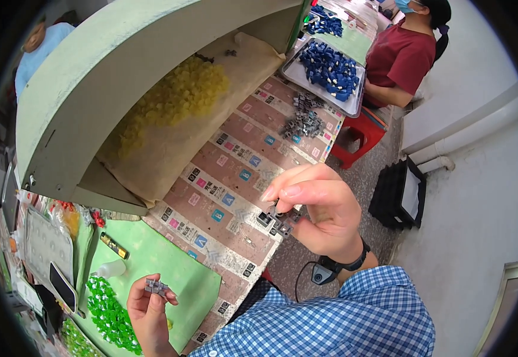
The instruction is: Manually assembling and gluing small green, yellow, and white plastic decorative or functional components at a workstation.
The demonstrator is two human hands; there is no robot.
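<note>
My right hand (327,208) is raised over the table's near edge, its thumb and fingers pinched around a few small dark grey blocky parts (281,221). Lower and to the left, my left hand (149,318) holds another small grey blocky part (156,288) between thumb and fingers, above a green mat (181,279). The exact kind of these parts is too small to tell. Loose parts of similar grey lie in a heap (304,124) on the patterned table cover (223,172), beyond my right hand.
A pale green hood (56,113) shelters a heap of yellow translucent pieces (178,95) on cloth. Green pieces (107,312), a white bottle (111,269) and a phone (62,285) lie left. A tray (354,107) of blue pieces, a red stool (360,140) and a co-worker (398,56) are far right.
</note>
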